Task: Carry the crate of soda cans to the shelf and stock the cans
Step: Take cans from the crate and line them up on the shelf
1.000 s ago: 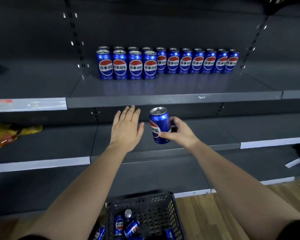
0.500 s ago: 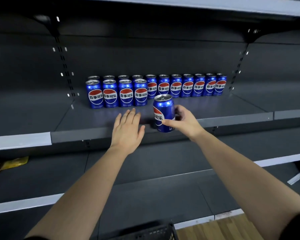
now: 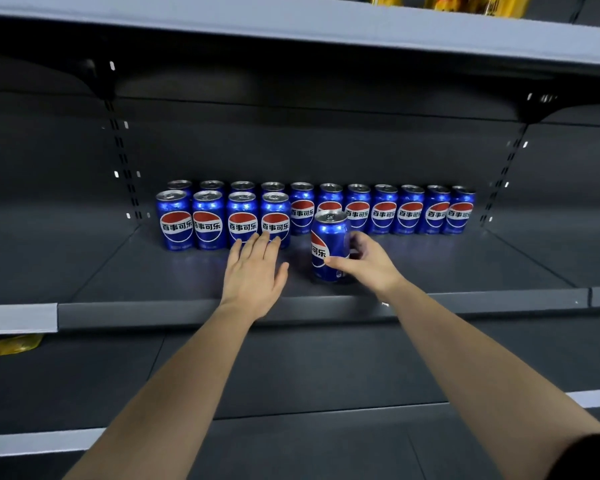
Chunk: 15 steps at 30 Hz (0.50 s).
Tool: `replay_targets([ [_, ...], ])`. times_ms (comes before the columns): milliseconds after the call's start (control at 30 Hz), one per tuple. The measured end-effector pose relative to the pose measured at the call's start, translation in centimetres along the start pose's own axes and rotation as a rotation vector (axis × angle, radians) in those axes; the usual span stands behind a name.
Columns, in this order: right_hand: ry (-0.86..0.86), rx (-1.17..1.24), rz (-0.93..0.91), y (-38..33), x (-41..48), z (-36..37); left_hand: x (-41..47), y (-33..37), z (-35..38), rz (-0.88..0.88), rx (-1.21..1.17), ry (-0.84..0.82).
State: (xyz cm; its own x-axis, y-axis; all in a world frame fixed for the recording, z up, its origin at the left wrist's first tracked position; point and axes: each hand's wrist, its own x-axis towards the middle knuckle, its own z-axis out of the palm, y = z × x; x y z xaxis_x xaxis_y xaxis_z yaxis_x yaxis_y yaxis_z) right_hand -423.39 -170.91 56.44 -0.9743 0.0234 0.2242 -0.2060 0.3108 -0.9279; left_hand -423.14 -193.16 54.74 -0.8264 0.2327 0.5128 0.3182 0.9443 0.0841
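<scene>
My right hand [image 3: 369, 263] grips a blue soda can [image 3: 328, 242] upright, low over the dark shelf [image 3: 465, 271], just right of the front row and in front of the back row. Whether the can touches the shelf I cannot tell. Several blue cans stand in a back row [image 3: 383, 209], and a shorter front row [image 3: 224, 220] stands at the left. My left hand [image 3: 255, 271] lies flat with straight fingers, its fingertips at the base of the front row's right-hand cans. The crate is out of view.
An upper shelf [image 3: 326, 32] overhangs the cans, with yellow packages [image 3: 475, 3] on it. Black brackets [image 3: 101, 81] flank the bay at both sides. Lower shelves [image 3: 291, 375] run below, and a yellow bag [image 3: 11, 344] lies at the far left.
My right hand has carried the can up and forward onto the cans' shelf level. My left hand has reached in to the front row. The view tilted up, so the crate dropped out of sight.
</scene>
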Motion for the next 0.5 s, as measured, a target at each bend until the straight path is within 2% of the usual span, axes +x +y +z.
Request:
replay_targets([
  [400,-0.149,0.024,0.071,1.7,1.4,0.2,0.1,-0.3,1.8,-0.001,-0.048,0.002],
  [500,-0.148,-0.043,0.044,1.0,1.0,1.1,0.2,-0.4,2.0,-0.008,-0.047,0.000],
])
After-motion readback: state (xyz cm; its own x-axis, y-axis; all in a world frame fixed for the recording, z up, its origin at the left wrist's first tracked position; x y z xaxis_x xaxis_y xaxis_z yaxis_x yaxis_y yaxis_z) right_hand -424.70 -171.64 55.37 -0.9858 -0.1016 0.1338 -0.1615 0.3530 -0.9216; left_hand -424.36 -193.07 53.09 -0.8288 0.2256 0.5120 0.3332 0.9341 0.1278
